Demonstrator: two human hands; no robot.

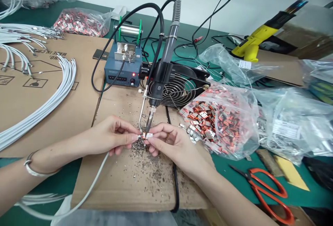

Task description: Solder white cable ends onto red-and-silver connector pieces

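My left hand [118,136] pinches the end of a white cable [95,181], which trails down to the lower left. Between thumb and fingers of my right hand [169,142] is a small metal connector with an orange part [148,135]. Cable end and connector meet under the tip of a soldering iron [156,94], fixed upright and tilted in a stand. A thin metal solder feed tube [143,111] comes down beside the tip. Solder bits lie on the cardboard [122,184] below. My fingers hide part of the joint.
Behind stand a blue solder feeder [122,70], a solder spool [128,31] and a black fan [179,87]. Right are a bag of connectors [221,118], orange-handled scissors [267,184] and a yellow heat gun [255,40]. White cables [59,90] lie left.
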